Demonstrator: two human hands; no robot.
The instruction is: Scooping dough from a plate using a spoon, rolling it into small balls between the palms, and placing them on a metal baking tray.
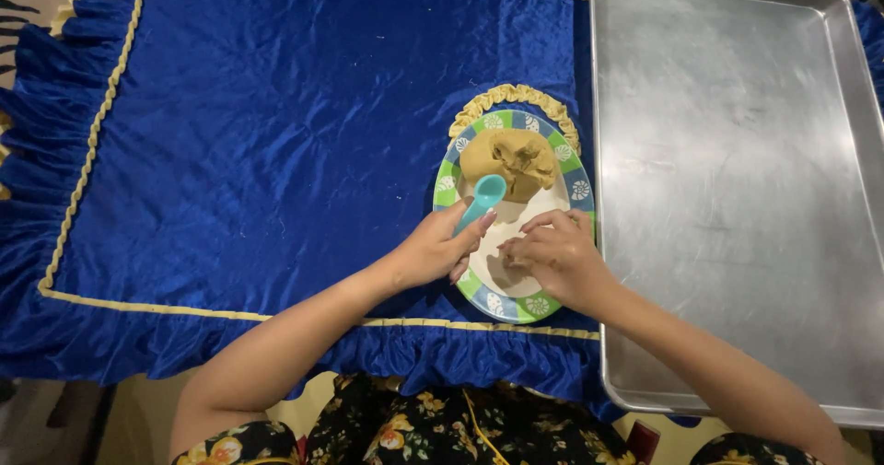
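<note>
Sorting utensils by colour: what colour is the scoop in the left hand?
Teal; the scoop in the left hand shows clearly in the head view.

We see a shiny blue cloth [276,133] with yellow cord trim and ruffled edges covering the table. An oval patterned plate [448,181] sits on it near the front edge. A bare metal baking tray [737,170] lies just right of the plate, over the cloth's right edge.

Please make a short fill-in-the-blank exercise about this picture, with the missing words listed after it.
1. The left hand holds a small scoop whose colour is ____.
2. The lump of brown dough lies on a patterned ____.
3. The metal baking tray, on the person's right, has ____ on it.
4. The right hand is above the plate, and the cloth under the plate is ____.

Missing words: turquoise; plate; nothing; blue
</note>
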